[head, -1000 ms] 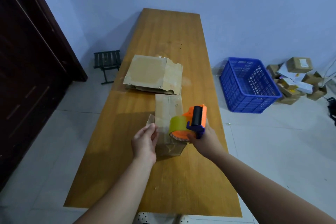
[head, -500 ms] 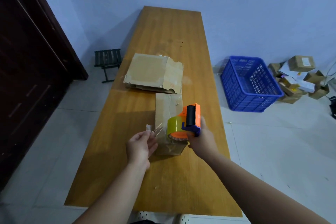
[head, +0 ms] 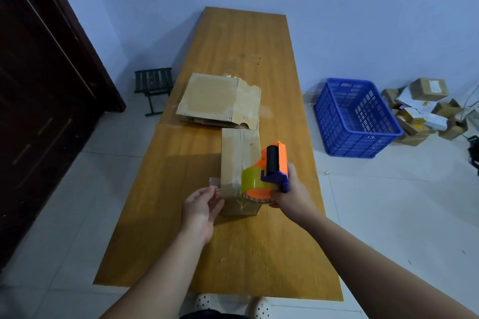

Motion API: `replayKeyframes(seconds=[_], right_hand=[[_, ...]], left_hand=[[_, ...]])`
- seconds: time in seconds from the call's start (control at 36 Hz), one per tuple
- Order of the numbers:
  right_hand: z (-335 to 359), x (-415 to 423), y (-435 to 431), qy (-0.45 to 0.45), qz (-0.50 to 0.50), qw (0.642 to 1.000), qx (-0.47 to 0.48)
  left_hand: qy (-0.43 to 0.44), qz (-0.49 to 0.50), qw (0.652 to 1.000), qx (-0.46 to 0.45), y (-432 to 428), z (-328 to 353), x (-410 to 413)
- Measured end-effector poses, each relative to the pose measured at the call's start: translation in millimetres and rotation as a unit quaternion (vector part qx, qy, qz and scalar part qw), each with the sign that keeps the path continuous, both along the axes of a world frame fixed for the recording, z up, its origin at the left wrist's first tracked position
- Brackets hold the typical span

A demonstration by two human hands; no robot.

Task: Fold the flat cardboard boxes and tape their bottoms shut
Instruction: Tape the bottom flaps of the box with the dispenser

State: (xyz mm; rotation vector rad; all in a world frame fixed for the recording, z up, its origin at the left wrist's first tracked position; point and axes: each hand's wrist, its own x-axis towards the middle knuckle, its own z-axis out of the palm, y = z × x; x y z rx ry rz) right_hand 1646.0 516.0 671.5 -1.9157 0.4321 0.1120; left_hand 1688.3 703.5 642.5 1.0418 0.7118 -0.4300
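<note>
Head view: left hand (head: 201, 211) pinches the tape end (head: 214, 182), right hand (head: 290, 194) grips the dispenser (head: 270, 171) over the box (head: 237, 153) between them; any slack could wrinkle the strip.

Place: I am working in a plain packing room, closer to a small storeroom than to a home or shop.
Bench: I am standing at a long wooden table (head: 246, 46) running toward a pale blue wall (head: 337, 8).
Packing gear: I am holding an orange tape dispenser (head: 272, 163) and pinching its tape end (head: 213, 181) by a folded box (head: 233, 153); flattened cardboard (head: 215, 98) is lying beyond.
Stock: small cardboard parcels (head: 427, 89) are lying heaped in the right corner, just beside a blue plastic crate (head: 337, 124).
Surroundings: white floor tiles (head: 388, 202), a dark wooden door (head: 39, 85) and a folding stool (head: 153, 80) are framing the table.
</note>
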Motion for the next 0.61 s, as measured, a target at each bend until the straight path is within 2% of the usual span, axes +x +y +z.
replayKeyframes(seconds=[0.11,0.19,0.36,0.53,0.61], right_hand=[[-2,-1,-2,-0.016,0.012,0.994,-0.111],[0,-3,-2,-0.026,0.036,0.988,-0.151],[-2,-7,4,-0.029,0.016,0.995,-0.099],[1,-7,9,-0.020,0.030,0.996,-0.085],[3,-6,7,-0.017,0.035,0.996,-0.084]], left_hand=[[-0.015,0.015,1.000,0.016,-2,-2,-3],[-0.028,-0.001,0.998,0.059,-2,-4,-2],[-0.047,-0.045,0.992,0.108,-1,-6,-3],[-0.039,-0.034,0.988,0.147,-6,-15,-8],[-0.040,-0.026,0.989,0.138,-8,-17,-7]])
